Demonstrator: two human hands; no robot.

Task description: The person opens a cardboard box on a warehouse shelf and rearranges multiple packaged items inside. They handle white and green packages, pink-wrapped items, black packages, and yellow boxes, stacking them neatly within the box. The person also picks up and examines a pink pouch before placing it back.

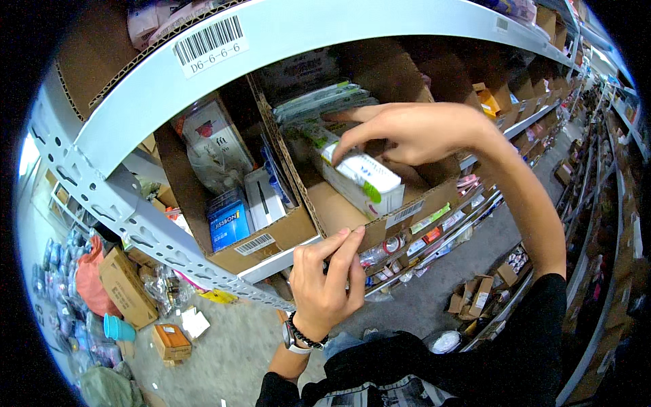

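My right hand reaches into an open cardboard bin on the white metal shelf, fingers closed on a white-and-green package. Thin packages lie behind it, partly hidden by that hand. My left hand is at the same bin's front, fingers bent and tips pressed to its front edge. The neighbouring bin on the left holds a blue box, a white slim box and bagged goods.
A perforated shelf upright stands at left; a shelf beam crosses overhead. Stocked racks run down an aisle at right. On the floor are cardboard boxes, a teal bucket and bagged bundles.
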